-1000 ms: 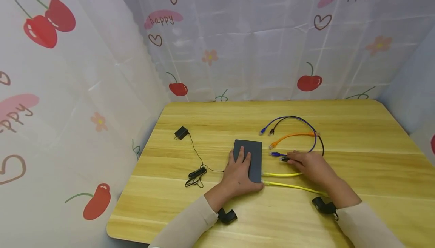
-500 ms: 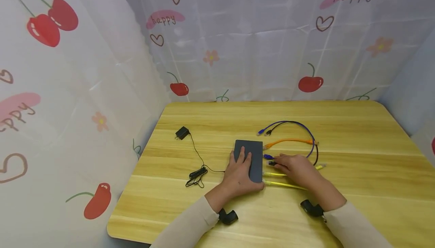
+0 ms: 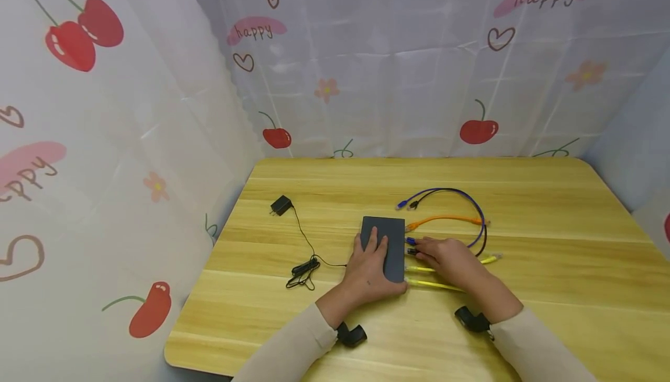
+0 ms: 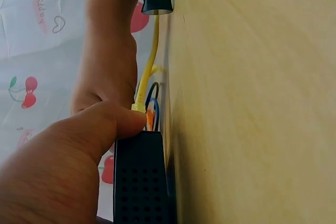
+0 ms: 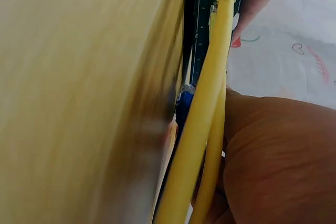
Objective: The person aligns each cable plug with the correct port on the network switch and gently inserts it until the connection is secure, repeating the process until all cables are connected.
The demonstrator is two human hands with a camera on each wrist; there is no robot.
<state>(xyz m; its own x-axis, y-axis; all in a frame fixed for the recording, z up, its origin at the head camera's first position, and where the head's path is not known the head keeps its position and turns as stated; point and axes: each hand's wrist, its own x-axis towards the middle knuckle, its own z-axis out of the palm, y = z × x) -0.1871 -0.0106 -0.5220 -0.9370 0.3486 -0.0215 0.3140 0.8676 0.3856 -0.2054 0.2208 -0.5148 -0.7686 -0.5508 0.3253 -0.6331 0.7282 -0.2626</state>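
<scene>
My left hand (image 3: 366, 268) lies spread over a dark network switch (image 3: 392, 228), fingers straight on its top. Its thumb rests at the near right corner, beside a yellow cable's plug (image 4: 138, 107). Two yellow network cables (image 3: 434, 284) run from the switch's right side, where numbered ports (image 5: 200, 30) show in the right wrist view. My right hand (image 3: 452, 260) pinches the black network cable (image 3: 413, 252) close behind its plug, which is right at the port side. Just beyond, a blue plug (image 3: 410, 241) and an orange cable (image 3: 434, 217) also reach that side.
A black power adapter (image 3: 281, 204) lies at the left, its thin cord bundled (image 3: 302, 268) and running to the switch. Free ends of the blue and black cables (image 3: 413, 204) curve back beyond the orange one. A printed curtain (image 3: 387, 97) hangs behind the wooden table (image 3: 565, 242).
My right hand has moved left with the black cable up to the switch. The blue and orange cables have shifted left with it, their plugs now at the ports. My left hand has stayed put.
</scene>
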